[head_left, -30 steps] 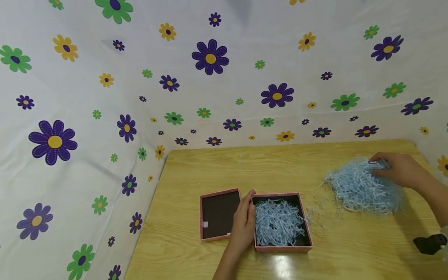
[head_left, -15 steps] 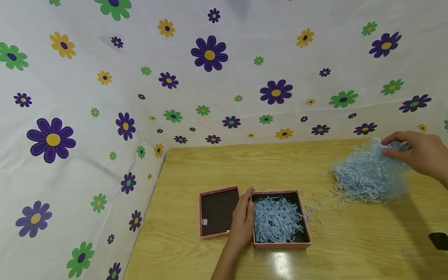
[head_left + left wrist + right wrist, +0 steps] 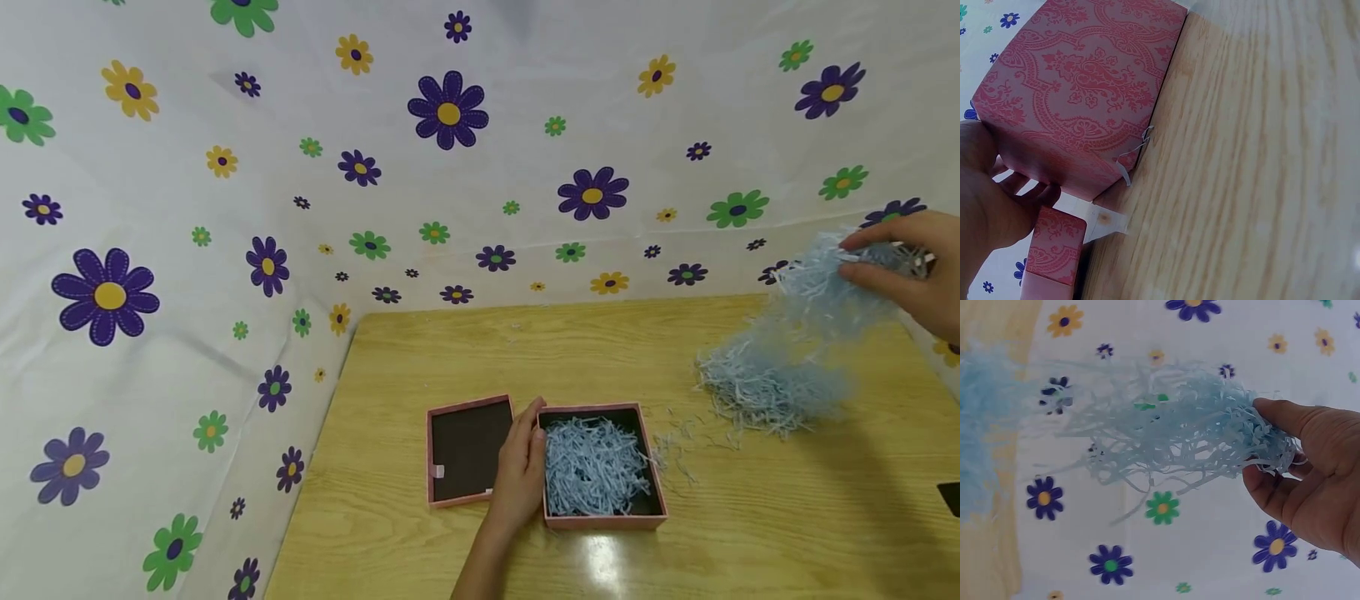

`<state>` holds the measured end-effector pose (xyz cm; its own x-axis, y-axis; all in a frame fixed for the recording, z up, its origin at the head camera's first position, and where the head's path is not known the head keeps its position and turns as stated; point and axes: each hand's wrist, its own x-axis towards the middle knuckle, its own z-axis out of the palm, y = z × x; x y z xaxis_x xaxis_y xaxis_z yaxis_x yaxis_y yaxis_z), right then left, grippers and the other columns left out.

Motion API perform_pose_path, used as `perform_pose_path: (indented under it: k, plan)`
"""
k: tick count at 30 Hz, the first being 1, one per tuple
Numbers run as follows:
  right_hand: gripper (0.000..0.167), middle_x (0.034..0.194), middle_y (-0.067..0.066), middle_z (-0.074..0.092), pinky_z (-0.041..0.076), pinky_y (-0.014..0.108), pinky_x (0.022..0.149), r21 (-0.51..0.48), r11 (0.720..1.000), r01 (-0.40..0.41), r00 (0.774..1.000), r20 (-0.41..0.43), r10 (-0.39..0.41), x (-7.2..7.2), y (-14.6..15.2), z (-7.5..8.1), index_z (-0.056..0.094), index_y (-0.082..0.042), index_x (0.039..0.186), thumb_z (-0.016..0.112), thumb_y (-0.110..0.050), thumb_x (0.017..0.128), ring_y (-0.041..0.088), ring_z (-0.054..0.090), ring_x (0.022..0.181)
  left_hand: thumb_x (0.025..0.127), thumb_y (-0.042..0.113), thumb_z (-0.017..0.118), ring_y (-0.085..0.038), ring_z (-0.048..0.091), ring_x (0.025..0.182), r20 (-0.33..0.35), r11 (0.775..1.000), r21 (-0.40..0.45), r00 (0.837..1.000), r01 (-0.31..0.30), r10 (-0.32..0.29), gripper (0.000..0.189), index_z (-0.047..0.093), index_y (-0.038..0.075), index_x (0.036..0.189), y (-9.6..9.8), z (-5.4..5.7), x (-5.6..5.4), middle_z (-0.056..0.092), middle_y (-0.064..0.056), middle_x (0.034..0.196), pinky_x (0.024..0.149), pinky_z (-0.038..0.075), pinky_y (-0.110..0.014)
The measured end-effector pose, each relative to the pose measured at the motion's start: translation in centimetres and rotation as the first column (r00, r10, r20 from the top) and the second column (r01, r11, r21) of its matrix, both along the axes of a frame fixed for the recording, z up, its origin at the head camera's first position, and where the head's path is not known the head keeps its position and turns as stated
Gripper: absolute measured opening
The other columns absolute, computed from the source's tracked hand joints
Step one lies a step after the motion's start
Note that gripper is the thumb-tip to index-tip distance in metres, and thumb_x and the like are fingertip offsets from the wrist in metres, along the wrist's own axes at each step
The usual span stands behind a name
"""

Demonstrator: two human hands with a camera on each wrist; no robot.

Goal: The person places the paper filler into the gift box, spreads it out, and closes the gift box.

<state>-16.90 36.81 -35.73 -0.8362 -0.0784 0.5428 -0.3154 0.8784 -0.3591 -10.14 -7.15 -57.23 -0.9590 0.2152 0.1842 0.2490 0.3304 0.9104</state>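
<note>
My right hand pinches a clump of pale blue shredded paper between thumb and fingers, raised above the table at the right. Strands trail from it toward the loose pile of the same shreds on the tabletop. A pink patterned box with a dark inside stands at the front middle, partly filled with blue shreds. Against the box's left wall rests my left hand, its thumb at the rim. The left wrist view shows those fingers between box and lid.
Left of the box lies its shallow lid, dark inside facing up, partly behind the left hand. Stray shreds lie between box and pile. A flower-printed cloth borders the wooden table. A small black object sits at the right edge.
My right hand has risen up and to the right, pulling a clump of shreds off the pile, which is now smaller. The left hand and the box have stayed in place.
</note>
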Motion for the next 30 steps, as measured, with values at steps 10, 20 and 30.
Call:
perform_pose_path:
  k: [10,20,30]
  plan:
    - [0.019,0.104,-0.043,0.047,0.034,0.003,0.057,-0.143,0.986,-0.089,0.994,-0.072,0.079,0.8,-3.9,3.7,0.072,0.014,0.111,0.075,0.009,0.093,-0.02,0.045,0.088,0.116,0.013,0.04,-0.024,0.059,0.114,-0.028,1.0,-0.014,1.0,0.005,-0.005,0.05,0.036,0.015,0.166,0.0,-0.1,-0.4,0.046,-0.01,0.162,0.101,0.049,-0.044]
    - [0.016,0.106,-0.027,0.06,0.04,0.006,0.061,-0.154,0.923,-0.353,0.932,-0.145,0.332,3.0,-8.5,6.6,0.074,0.011,0.111,0.073,0.005,0.097,-0.01,0.052,0.073,0.116,0.013,0.04,-0.017,0.057,0.102,-0.027,1.0,-0.02,1.0,0.002,-0.003,0.049,0.036,0.016,0.165,-0.1,-0.1,-0.3,0.045,-0.01,0.162,0.093,0.047,-0.038]
    - [0.017,0.109,-0.011,0.068,0.04,0.013,0.068,-0.056,0.848,-0.527,0.849,-0.072,0.523,5.2,-12.9,6.9,0.079,-0.013,0.114,0.075,-0.022,0.1,-0.001,0.053,0.085,0.116,0.011,0.04,-0.03,0.06,0.123,-0.039,1.0,-0.012,0.999,0.002,-0.003,0.05,0.036,0.016,0.165,0.0,-0.3,-0.4,0.046,-0.011,0.161,0.102,0.05,-0.046]
